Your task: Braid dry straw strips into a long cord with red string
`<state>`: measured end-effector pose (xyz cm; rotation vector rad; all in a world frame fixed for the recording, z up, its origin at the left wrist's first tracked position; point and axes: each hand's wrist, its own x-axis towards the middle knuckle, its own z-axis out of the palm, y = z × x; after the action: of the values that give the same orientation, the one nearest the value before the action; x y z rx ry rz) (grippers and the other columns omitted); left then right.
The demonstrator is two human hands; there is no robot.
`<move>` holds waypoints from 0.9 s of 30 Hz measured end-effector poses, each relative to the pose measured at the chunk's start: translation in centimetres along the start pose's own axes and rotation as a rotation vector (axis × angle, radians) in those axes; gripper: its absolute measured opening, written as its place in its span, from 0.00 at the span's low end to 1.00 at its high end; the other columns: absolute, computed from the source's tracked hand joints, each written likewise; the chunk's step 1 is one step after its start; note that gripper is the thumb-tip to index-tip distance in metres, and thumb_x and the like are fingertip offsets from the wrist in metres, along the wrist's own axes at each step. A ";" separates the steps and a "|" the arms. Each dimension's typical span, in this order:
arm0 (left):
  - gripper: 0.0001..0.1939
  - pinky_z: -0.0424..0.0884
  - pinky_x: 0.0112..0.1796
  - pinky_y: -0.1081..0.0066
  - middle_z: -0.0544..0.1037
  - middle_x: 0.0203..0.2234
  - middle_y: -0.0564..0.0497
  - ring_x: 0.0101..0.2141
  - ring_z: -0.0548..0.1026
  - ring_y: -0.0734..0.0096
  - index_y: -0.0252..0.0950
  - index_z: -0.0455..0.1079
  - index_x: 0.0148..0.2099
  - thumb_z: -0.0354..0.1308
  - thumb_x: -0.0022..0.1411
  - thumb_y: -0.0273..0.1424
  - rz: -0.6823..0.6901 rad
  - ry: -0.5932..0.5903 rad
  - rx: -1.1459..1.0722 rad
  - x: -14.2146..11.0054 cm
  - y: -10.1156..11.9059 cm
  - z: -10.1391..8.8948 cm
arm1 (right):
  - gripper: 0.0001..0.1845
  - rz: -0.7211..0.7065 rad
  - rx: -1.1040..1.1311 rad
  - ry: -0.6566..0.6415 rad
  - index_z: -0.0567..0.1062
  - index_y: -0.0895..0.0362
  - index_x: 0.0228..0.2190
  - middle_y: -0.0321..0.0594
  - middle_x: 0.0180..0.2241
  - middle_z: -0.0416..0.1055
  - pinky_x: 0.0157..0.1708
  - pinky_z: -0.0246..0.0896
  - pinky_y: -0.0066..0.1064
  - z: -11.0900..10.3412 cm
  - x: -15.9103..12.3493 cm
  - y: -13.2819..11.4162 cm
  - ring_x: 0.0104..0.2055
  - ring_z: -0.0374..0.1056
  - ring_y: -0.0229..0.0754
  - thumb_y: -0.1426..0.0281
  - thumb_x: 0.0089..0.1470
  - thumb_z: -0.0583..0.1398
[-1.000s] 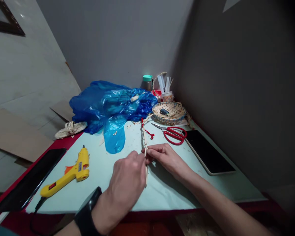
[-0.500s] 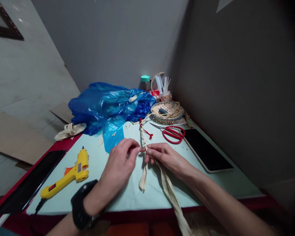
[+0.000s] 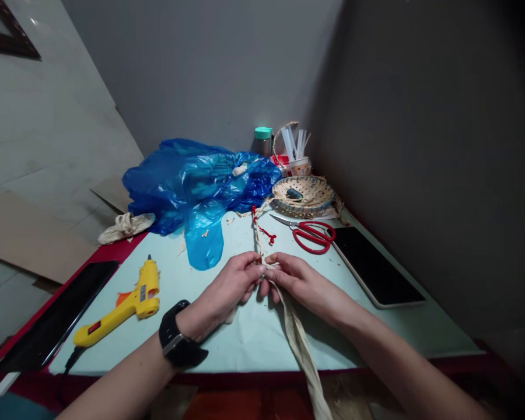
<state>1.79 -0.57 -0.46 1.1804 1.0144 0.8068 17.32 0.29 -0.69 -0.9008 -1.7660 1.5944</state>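
Observation:
Both hands meet at the lower end of a thin pale braided cord (image 3: 258, 236) of dried husk-like strips. My left hand (image 3: 240, 278), with a black watch on its wrist, pinches the strands at the join. From the other side my right hand (image 3: 291, 274) grips the same spot, its fingertips touching the left ones. A long, wide pale strip (image 3: 300, 341) trails from under my right hand over the table's front edge. Red yarn (image 3: 265, 228) is tied around the cord's far end. Another strip's tip peeks out below my left hand, mostly hidden.
Red-handled scissors (image 3: 312, 236) and a tablet (image 3: 374, 265) lie on the right. On the left are a yellow glue gun (image 3: 125, 308) and a black glossy panel (image 3: 61, 312). Behind sit a blue plastic bag (image 3: 179, 181), a woven basket (image 3: 306, 195), a cup of glue sticks (image 3: 300, 166) and a jar (image 3: 263, 141).
My left hand has moved right and closed onto the cord beside my right hand. The short hanging strip is now mostly covered by it. The view has shifted slightly.

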 end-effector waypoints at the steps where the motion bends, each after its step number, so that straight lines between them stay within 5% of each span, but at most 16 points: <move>1: 0.07 0.46 0.16 0.78 0.68 0.16 0.55 0.14 0.55 0.83 0.34 0.63 0.32 0.51 0.60 0.33 -0.003 0.021 0.031 0.0 0.0 0.0 | 0.12 0.011 -0.052 0.024 0.67 0.60 0.33 0.40 0.27 0.72 0.30 0.60 0.27 0.0 -0.1 0.1 0.26 0.67 0.35 0.63 0.61 0.51; 7: 0.13 0.42 0.16 0.76 0.61 0.12 0.58 0.13 0.51 0.84 0.34 0.63 0.21 0.55 0.56 0.32 -0.035 0.207 0.156 -0.2 0.1 0.1 | 0.11 -0.045 -0.804 0.214 0.72 0.58 0.30 0.40 0.28 0.73 0.30 0.54 0.28 0.1 -1.2 -1.0 0.30 0.68 0.39 0.72 0.61 0.51; 12: 0.12 0.42 0.17 0.74 0.59 0.10 0.59 0.12 0.47 0.84 0.32 0.68 0.21 0.57 0.54 0.33 -0.053 0.210 0.103 -0.2 0.1 0.0 | 0.07 -0.074 -1.309 0.373 0.71 0.58 0.28 0.41 0.28 0.70 0.23 0.46 0.30 1.6 -2.3 -2.1 0.27 0.66 0.41 0.73 0.56 0.55; 16: 0.09 0.42 0.16 0.76 0.60 0.11 0.58 0.12 0.51 0.84 0.32 0.69 0.25 0.55 0.54 0.32 -0.013 0.163 0.018 -0.3 -0.4 -0.5 | 0.08 -0.169 -1.552 0.382 0.71 0.58 0.29 0.40 0.24 0.68 0.19 0.43 0.31 4.4 -3.0 -1.7 0.24 0.64 0.41 0.81 0.50 0.56; 20: 0.10 0.45 0.17 0.78 0.67 0.16 0.55 0.14 0.54 0.85 0.30 0.72 0.31 0.56 0.55 0.33 -0.022 0.059 -0.108 -0.5 -0.3 -0.7 | 0.15 -0.307 -1.645 0.268 0.73 0.63 0.35 0.46 0.29 0.71 0.24 0.55 0.34 6.1 -3.2 -0.7 0.29 0.66 0.46 0.85 0.44 0.55; 22: 0.09 0.43 0.17 0.78 0.70 0.21 0.53 0.15 0.52 0.87 0.29 0.72 0.33 0.58 0.53 0.32 -0.023 0.046 -0.131 -0.6 -0.1 -0.7 | 0.11 -0.351 -1.568 0.242 0.74 0.62 0.33 0.46 0.29 0.71 0.28 0.58 0.36 5.9 -3.3 -0.8 0.30 0.66 0.47 0.83 0.48 0.55; 24: 0.08 0.41 0.17 0.78 0.69 0.21 0.54 0.15 0.50 0.88 0.30 0.71 0.34 0.59 0.53 0.30 -0.013 0.043 -0.148 -0.6 -0.1 -0.8 | 0.07 -0.350 -1.388 0.300 0.74 0.58 0.31 0.44 0.29 0.72 0.32 0.59 0.38 4.8 -3.3 -1.8 0.32 0.67 0.47 0.75 0.55 0.55; 27: 0.08 0.40 0.17 0.77 0.64 0.19 0.57 0.15 0.48 0.87 0.30 0.70 0.34 0.57 0.55 0.31 0.003 -0.014 -0.187 -0.7 -0.2 -1.0 | 0.12 -0.224 -1.047 0.483 0.72 0.57 0.40 0.45 0.37 0.73 0.38 0.59 0.37 2.4 -2.8 -3.7 0.39 0.68 0.47 0.64 0.60 0.53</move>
<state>0.59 -0.86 -0.57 1.0263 0.9050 0.8753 16.69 -3.57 2.71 -1.3145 -2.1764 0.1676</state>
